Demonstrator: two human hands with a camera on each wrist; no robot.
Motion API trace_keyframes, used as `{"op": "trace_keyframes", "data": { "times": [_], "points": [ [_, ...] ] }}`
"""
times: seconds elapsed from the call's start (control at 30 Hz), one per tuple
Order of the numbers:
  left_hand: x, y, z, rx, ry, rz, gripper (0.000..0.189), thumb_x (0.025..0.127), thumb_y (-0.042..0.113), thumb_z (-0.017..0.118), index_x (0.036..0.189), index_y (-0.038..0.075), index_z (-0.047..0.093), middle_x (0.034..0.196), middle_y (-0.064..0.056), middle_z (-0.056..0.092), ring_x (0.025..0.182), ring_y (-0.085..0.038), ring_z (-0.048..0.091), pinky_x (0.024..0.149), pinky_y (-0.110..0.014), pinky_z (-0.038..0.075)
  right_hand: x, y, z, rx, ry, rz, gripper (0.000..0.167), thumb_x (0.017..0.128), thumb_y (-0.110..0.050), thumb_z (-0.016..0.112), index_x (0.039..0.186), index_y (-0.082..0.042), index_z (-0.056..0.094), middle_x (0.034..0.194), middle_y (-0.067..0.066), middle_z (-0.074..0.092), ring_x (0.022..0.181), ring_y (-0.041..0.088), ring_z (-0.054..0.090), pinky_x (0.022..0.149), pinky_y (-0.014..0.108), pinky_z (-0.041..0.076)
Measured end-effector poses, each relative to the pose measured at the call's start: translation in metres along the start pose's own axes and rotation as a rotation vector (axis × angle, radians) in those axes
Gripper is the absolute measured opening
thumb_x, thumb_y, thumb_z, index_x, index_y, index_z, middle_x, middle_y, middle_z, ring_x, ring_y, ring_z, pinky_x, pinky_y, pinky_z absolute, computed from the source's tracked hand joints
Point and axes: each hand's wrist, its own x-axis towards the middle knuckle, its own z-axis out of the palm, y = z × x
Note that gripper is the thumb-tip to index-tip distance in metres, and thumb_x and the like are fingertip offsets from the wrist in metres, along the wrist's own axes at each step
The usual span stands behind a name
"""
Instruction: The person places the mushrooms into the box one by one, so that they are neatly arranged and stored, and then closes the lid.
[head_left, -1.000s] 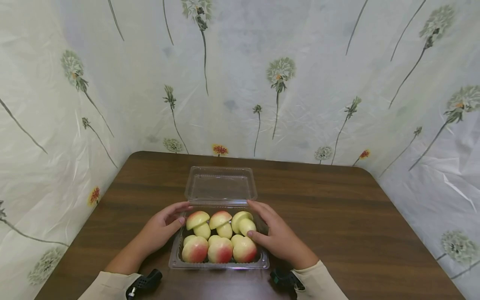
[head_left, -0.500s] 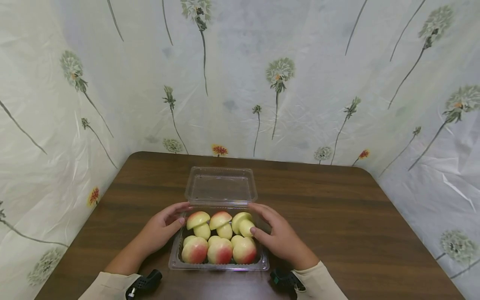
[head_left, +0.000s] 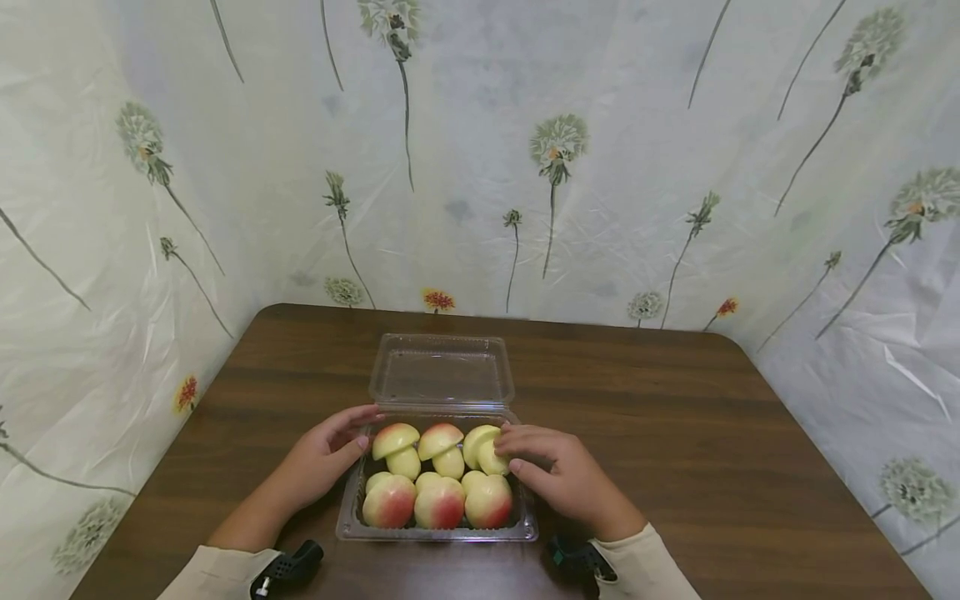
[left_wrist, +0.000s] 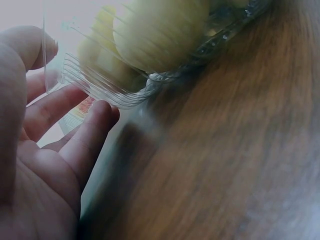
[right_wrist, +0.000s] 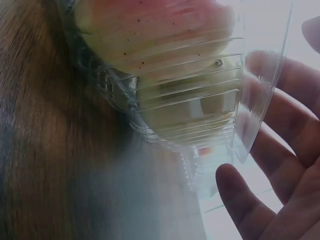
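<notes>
A clear plastic clamshell box (head_left: 348, 527) lies on the table with its lid (head_left: 442, 371) folded back. Two rows of yellow-and-red mushroom-shaped pieces fill it. My left hand (head_left: 318, 462) holds the box's left rim, thumb over the edge; in the left wrist view its fingers (left_wrist: 90, 135) lie against the ribbed outer side. Over the right rim, my right hand (head_left: 573, 479) reaches to the back-right mushroom-shaped piece (head_left: 480, 450), fingertips along its right side. Whether they press on it cannot be seen. The right wrist view shows those fingers (right_wrist: 280, 165) spread behind the clear rim.
A dark brown wooden table (head_left: 660, 433) extends behind and to both sides of the box. Sheeting printed with dandelions (head_left: 558, 150) hangs around its back and sides. Black wrist straps (head_left: 288, 567) sit at both cuffs.
My right hand has shifted from the back-right corner of the box's rim to the back-right mushroom-shaped piece, its fingers now bent over the rim. My left hand and the box stay in place.
</notes>
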Motion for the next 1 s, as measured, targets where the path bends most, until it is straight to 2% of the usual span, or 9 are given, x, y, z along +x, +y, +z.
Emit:
{"op": "trace_keyframes", "data": {
  "times": [0.17, 0.47, 0.73, 1.0],
  "points": [
    [0.0005, 0.0008, 0.0, -0.007, -0.002, 0.0, 0.046, 0.107, 0.016, 0.061, 0.152, 0.011, 0.052, 0.148, -0.012, 0.062, 0.125, -0.018, 0.066, 0.101, -0.022, 0.053, -0.0004, 0.0001, -0.0006, -0.015, 0.001, -0.029, 0.021, 0.097, -0.004, 0.069, 0.108, -0.018, 0.08, 0.121, 0.002, 0.077, 0.126, 0.03, 0.067, 0.112, 0.029, 0.048],
    [0.0008, 0.001, -0.0006, 0.01, -0.001, 0.002, 0.046, 0.107, 0.018, 0.061, 0.152, 0.011, 0.052, 0.148, -0.011, 0.062, 0.129, -0.025, 0.064, 0.102, -0.023, 0.053, -0.0007, -0.0002, 0.0006, -0.073, 0.003, -0.009, 0.018, 0.096, -0.006, 0.072, 0.102, -0.02, 0.081, 0.117, -0.002, 0.076, 0.118, 0.023, 0.069, 0.106, 0.031, 0.052],
    [0.0012, -0.0001, -0.0003, 0.015, 0.001, 0.005, 0.046, 0.107, 0.018, 0.061, 0.152, 0.012, 0.053, 0.147, -0.01, 0.062, 0.129, -0.026, 0.064, 0.101, -0.023, 0.053, 0.0009, 0.0013, 0.0025, -0.1, 0.019, -0.089, 0.016, 0.096, -0.006, 0.071, 0.104, -0.017, 0.08, 0.108, -0.003, 0.078, 0.114, 0.025, 0.069, 0.104, 0.036, 0.053],
    [0.0005, -0.0004, 0.0006, 0.025, 0.008, -0.002, 0.045, 0.107, 0.018, 0.062, 0.151, 0.013, 0.053, 0.146, -0.009, 0.064, 0.128, -0.026, 0.063, 0.099, -0.023, 0.054, -0.0008, 0.0046, 0.0024, -0.068, -0.017, -0.047, 0.015, 0.095, -0.005, 0.072, 0.099, -0.016, 0.081, 0.102, -0.006, 0.079, 0.119, 0.026, 0.068, 0.107, 0.035, 0.05]
  ]
}}
